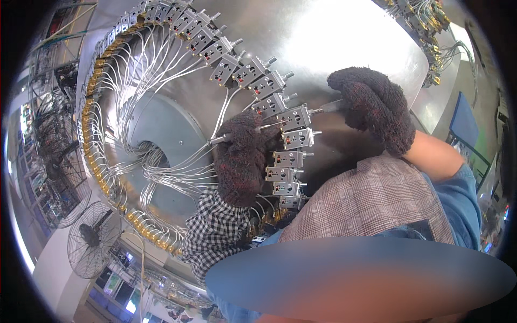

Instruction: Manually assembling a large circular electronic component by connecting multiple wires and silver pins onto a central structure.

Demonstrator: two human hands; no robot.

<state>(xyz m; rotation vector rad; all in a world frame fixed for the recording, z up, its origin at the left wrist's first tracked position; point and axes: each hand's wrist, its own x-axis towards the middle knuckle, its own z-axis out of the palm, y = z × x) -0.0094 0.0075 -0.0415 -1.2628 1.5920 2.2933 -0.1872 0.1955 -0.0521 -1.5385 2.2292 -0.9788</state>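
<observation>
My left hand, in a dark knitted glove below a checkered sleeve, is closed around a screwdriver. Its thin shaft reaches to the face of one small metal switch box in the ring. On that box's outer side, my right hand, gloved alike, closes on a slim grey metal rod. The rod lines up with the box's threaded stem; whether they join cannot be made out. Neighbouring metal boxes stand on either side, each with a stem pointing outward.
White wires run from the ring to a hole in the round grey centre plate. Brass-coloured fittings line the ring's left side. More wired parts lie at the upper right. A fan stands at the lower left.
</observation>
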